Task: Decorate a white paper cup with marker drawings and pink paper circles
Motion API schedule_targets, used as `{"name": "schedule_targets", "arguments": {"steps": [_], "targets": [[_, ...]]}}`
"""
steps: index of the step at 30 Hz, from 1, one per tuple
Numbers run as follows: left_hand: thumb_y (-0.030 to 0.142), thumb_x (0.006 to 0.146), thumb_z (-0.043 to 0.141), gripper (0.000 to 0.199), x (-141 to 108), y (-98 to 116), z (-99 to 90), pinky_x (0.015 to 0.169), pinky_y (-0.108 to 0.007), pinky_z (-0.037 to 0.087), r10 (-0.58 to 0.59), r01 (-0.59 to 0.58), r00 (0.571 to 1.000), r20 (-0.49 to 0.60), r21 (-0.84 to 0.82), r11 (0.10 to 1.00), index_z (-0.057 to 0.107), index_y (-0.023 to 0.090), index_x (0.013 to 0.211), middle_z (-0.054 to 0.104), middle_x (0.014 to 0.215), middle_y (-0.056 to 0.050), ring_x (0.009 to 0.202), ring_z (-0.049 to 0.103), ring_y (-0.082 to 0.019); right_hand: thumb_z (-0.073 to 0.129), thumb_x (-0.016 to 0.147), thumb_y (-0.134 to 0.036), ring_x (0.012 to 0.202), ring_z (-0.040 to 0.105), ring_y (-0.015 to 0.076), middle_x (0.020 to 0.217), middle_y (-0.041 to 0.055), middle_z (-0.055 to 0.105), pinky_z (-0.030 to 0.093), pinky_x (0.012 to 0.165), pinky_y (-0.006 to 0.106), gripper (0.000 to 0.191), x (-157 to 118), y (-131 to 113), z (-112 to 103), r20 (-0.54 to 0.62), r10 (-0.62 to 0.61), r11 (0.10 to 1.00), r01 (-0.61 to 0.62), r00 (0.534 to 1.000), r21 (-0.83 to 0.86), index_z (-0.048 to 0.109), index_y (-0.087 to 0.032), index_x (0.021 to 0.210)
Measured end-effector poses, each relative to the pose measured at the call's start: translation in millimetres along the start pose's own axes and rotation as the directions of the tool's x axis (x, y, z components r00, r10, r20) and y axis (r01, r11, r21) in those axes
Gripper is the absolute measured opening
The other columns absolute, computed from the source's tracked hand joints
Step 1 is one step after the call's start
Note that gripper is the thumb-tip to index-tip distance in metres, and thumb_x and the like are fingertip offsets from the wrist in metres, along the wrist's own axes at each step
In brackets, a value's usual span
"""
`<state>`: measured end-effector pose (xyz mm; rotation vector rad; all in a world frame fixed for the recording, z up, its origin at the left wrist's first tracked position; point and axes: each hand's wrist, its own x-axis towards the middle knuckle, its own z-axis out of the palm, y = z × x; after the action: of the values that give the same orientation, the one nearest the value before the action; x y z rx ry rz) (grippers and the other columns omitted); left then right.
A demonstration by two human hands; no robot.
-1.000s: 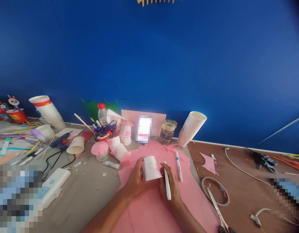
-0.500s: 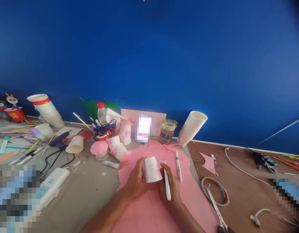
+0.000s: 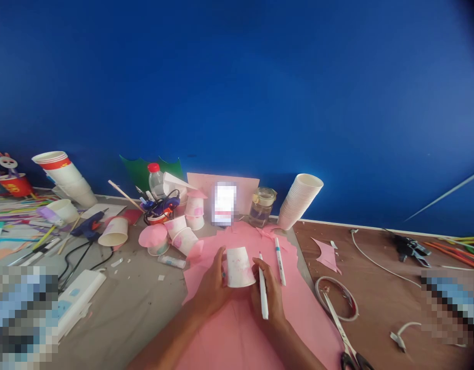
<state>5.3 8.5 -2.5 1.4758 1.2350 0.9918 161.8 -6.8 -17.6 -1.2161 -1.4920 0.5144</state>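
My left hand (image 3: 214,285) is closed around the left side of a white paper cup (image 3: 240,267), which is upside down with its wide rim low. Faint pink marks show on the cup's side. Between the fingers of my right hand (image 3: 273,293) is a white marker pen (image 3: 263,288), its tip pointing up and away, apart from the cup's right side. Under both hands lies pink paper (image 3: 229,334). A second marker pen (image 3: 280,262) with a blue band rests on that paper, just beyond my right hand.
Behind stand a lit phone (image 3: 224,203), a glass jar (image 3: 262,205) and a stack of paper cups (image 3: 300,200). Pink-marked cups (image 3: 185,240) cluster to the left, with a glue gun (image 3: 88,224) and power strip (image 3: 80,298) farther over. Scissors (image 3: 339,324) and a tape roll (image 3: 354,306) lie right.
The cup in my left hand has turned slightly, showing different pink marks. My right hand still holds the marker. The whole view has shifted a little.
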Motion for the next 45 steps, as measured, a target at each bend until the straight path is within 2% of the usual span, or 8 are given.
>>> {"name": "schedule_targets", "arguments": {"steps": [5, 10, 15, 18, 20, 23, 39, 45], "targets": [[0.022, 0.079, 0.054, 0.069, 2, 2, -3.5, 0.075, -0.034, 0.049, -0.014, 0.015, 0.999, 0.036, -0.006, 1.0, 0.02, 0.02, 0.139, 0.067, 0.098, -0.007, 0.087, 0.064, -0.02, 0.049, 0.082, -0.016, 0.063, 0.057, 0.0139, 0.09, 0.004, 0.058, 0.05, 0.06, 0.027, 0.036, -1, -4, 0, 0.038, -0.054, 0.998, 0.053, 0.998, 0.031, 0.045, -0.022, 0.118], [0.015, 0.074, 0.048, 0.057, 8, 1, -8.4, 0.076, -0.032, 0.049, -0.055, 0.049, 0.998, -0.044, -0.113, 0.992, 0.037, 0.019, 0.13, 0.067, 0.102, -0.006, 0.091, 0.063, -0.021, 0.048, 0.083, -0.017, 0.06, 0.054, 0.0122, 0.089, 0.0027, 0.053, 0.048, 0.055, 0.025, 0.039, -2, -7, 0, 0.116, -0.055, 0.995, 0.045, 0.992, 0.087, 0.04, -0.023, 0.121], [0.019, 0.076, 0.051, 0.042, 10, 9, -10.9, 0.08, -0.033, 0.049, -0.007, 0.0, 0.999, -0.051, -0.131, 0.991, 0.051, 0.019, 0.119, 0.066, 0.109, -0.006, 0.094, 0.062, -0.021, 0.047, 0.083, -0.023, 0.05, 0.049, 0.0102, 0.079, 0.0002, 0.053, 0.043, 0.048, 0.023, 0.032, -2, -11, 2, 0.035, 0.049, 0.995, -0.052, 0.998, 0.09, 0.047, -0.022, 0.115], [0.019, 0.077, 0.05, 0.037, 9, 14, -11.3, 0.084, -0.035, 0.048, 0.023, -0.028, 0.998, -0.061, -0.097, 0.995, 0.056, 0.018, 0.114, 0.065, 0.112, -0.007, 0.099, 0.06, -0.023, 0.048, 0.082, -0.022, 0.051, 0.05, 0.0106, 0.08, 0.0005, 0.054, 0.043, 0.049, 0.023, 0.033, -2, -11, 2, 0.06, 0.05, 0.991, -0.057, 0.997, 0.117, 0.046, -0.022, 0.115], [0.015, 0.076, 0.048, 0.037, 9, 15, -11.6, 0.085, -0.036, 0.047, 0.028, -0.032, 0.998, -0.061, -0.069, 0.997, 0.058, 0.017, 0.111, 0.065, 0.11, -0.006, 0.102, 0.059, -0.025, 0.047, 0.083, -0.019, 0.056, 0.053, 0.0115, 0.083, 0.0012, 0.054, 0.045, 0.053, 0.024, 0.034, -2, -9, 1, 0.096, 0.036, 0.991, -0.048, 0.995, 0.124, 0.045, -0.023, 0.116], [0.01, 0.072, 0.045, 0.038, 9, 15, -12.0, 0.084, -0.036, 0.047, 0.022, -0.024, 0.998, -0.06, -0.041, 0.999, 0.061, 0.017, 0.106, 0.067, 0.106, -0.005, 0.102, 0.058, -0.025, 0.046, 0.083, -0.017, 0.06, 0.055, 0.0126, 0.083, 0.0015, 0.055, 0.046, 0.056, 0.025, 0.033, -2, -6, 1, 0.086, 0.034, 0.991, -0.045, 0.996, 0.125, 0.045, -0.023, 0.115], [0.008, 0.067, 0.051, 0.024, 10, 14, -11.7, 0.072, -0.031, 0.045, 0.0, -0.006, 0.996, -0.086, -0.071, 0.997, 0.066, 0.021, 0.081, 0.068, 0.083, -0.001, 0.082, 0.059, -0.023, 0.046, 0.086, -0.017, 0.063, 0.055, 0.0145, 0.08, 0.0013, 0.054, 0.045, 0.056, 0.026, 0.031, -2, -8, 0, 0.124, 0.003, 0.983, -0.026, 0.992, 0.18, 0.043, -0.023, 0.117], [0.009, 0.069, 0.051, 0.024, 8, 12, -10.5, 0.073, -0.031, 0.045, 0.018, -0.023, 0.998, -0.062, -0.081, 0.996, 0.065, 0.02, 0.085, 0.068, 0.085, -0.003, 0.084, 0.06, -0.023, 0.044, 0.089, -0.021, 0.059, 0.052, 0.0138, 0.077, 0.0009, 0.054, 0.045, 0.056, 0.026, 0.027, -1, -10, 1, 0.098, 0.004, 0.98, -0.023, 0.995, 0.199, 0.044, -0.021, 0.116]]}}
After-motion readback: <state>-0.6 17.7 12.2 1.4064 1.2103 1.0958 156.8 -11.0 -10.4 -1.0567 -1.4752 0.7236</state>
